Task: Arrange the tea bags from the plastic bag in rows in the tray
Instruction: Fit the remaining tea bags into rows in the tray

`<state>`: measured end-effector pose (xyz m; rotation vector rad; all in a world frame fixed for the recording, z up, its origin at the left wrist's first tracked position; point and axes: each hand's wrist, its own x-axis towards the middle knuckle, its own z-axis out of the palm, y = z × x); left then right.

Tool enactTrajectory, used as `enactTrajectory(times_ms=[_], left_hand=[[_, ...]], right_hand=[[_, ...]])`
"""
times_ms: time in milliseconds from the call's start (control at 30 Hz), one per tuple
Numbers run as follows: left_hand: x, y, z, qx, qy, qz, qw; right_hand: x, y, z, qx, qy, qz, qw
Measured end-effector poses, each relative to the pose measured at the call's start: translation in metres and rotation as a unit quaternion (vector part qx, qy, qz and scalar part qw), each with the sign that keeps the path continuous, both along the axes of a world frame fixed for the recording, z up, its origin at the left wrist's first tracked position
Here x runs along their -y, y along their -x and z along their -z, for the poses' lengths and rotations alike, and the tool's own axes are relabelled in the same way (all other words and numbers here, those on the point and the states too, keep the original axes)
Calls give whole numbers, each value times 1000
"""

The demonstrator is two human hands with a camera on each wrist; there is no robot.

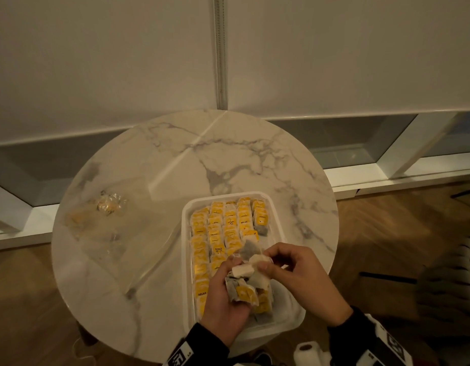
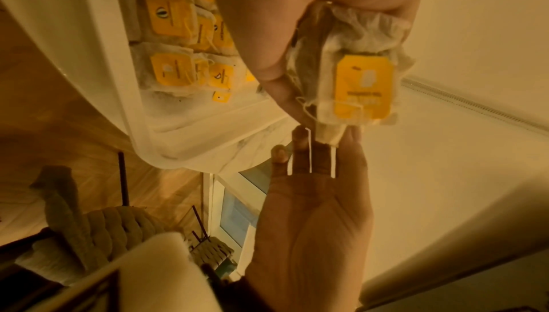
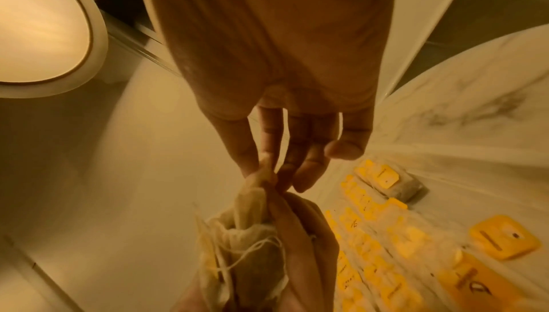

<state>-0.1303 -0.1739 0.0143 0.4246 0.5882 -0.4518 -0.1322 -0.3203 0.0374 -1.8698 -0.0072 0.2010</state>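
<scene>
Paper tea bags [image 1: 241,283] bunched in left hand [image 1: 223,302]; right hand [image 1: 294,273] fingertips pinch one loose. Next: lay it beside the tray [image 1: 284,322] rows.

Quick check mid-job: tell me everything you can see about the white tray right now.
The white tray is a shallow rectangular dish with rounded corners and a raised rim, apparently plastic. It sits flat on the round marble table, right of centre, toward the near edge. Rows of tea bags with yellow tags fill most of it; the right column stops partway, leaving bare floor there. The left hand and right hand hover over its near half, holding a bunch of tea bags, hiding part of it.
</scene>
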Motion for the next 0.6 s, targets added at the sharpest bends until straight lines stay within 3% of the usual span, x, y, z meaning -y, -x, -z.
enactTrajectory(times_ms=[167,400,600], left_hand=[[3,-3,-2,10,3,-7,1000],[-2,-10,9,-55,7,-16,998],[-14,-10,12,-55,33,-37,997]], right_hand=[[7,-1,-15,-1,-6,-9,1000],[25,-7,-39,-6,-82,-6,997],[48,-35,-51,21,-17,-2,1000]])
